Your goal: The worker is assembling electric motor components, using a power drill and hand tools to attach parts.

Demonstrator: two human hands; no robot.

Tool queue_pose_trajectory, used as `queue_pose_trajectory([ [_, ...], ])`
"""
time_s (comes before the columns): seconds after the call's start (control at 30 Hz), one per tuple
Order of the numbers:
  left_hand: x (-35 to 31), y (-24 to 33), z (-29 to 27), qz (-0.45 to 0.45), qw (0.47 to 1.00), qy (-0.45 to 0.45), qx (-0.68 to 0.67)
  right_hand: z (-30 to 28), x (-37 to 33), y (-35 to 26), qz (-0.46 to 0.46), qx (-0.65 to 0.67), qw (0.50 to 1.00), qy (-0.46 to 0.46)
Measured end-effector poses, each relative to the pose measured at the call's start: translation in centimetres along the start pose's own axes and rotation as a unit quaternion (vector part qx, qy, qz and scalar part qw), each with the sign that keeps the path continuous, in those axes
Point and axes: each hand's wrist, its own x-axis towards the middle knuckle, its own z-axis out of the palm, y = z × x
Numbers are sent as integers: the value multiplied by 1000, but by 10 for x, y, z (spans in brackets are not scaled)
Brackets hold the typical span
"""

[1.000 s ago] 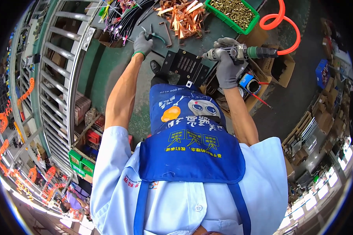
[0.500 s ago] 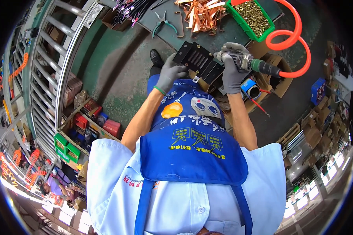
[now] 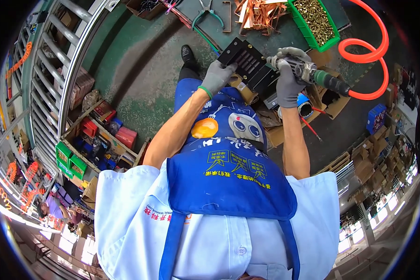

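Observation:
My left hand, in a grey glove, grips the left edge of a black metal box-like part with slots in its face. The part is tilted in front of the bench's near edge. In my right hand, also gloved, is an air-powered tool with a green collar. Its nose points left and lies close to the right side of the black part; I cannot tell whether they touch. A coiled orange air hose runs from the tool's rear end.
On the bench lie pliers, a pile of copper strips and a green bin of brass fasteners. Cardboard boxes stand below at right. A roller conveyor and a crate of parts are at left.
The view has shifted, so the bench things sit farther right. Both hands, the black part and the tool appear slightly farther right. Both holds are kept.

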Motion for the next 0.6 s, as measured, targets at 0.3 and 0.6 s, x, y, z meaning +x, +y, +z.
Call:
queue_pose_trajectory([
  [0.3,5,-7,3,22,1000,21,0,-7,3,7,-11,-33,999,-13],
  [0.6,-6,10,7,3,1000,21,-2,-2,-1,10,-56,-53,996,-53],
])
